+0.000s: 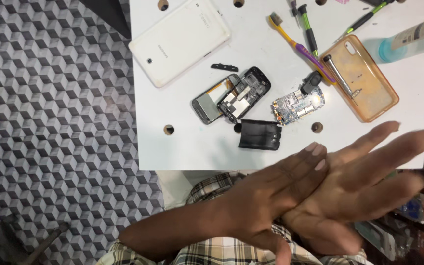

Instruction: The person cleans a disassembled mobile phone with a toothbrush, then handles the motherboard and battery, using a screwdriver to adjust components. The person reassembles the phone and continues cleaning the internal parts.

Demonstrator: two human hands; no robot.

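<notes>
The left hand [266, 201] lies flat across the right hand [364, 181], palm on palm, below the near edge of the white table [192, 147]. The fingers of both hands are stretched and slightly apart, and they hold nothing. Nearest to them on the table are a black back cover [260, 134], an opened phone [231, 95] and a circuit board [298, 105]. A white tablet [180, 39] and an orange case [364, 86] lie farther away. The floor [50, 122] has a grey cube pattern.

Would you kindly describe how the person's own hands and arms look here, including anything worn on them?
Both hands are bare: the left hand and the right hand carry no gloves, rings, watch or bands that show. Short, pale fingernails show on the left hand's fingertips. The forearm is uncovered, with no sleeve in view on it. The right hand is motion-blurred, so finer detail cannot be told.
</notes>
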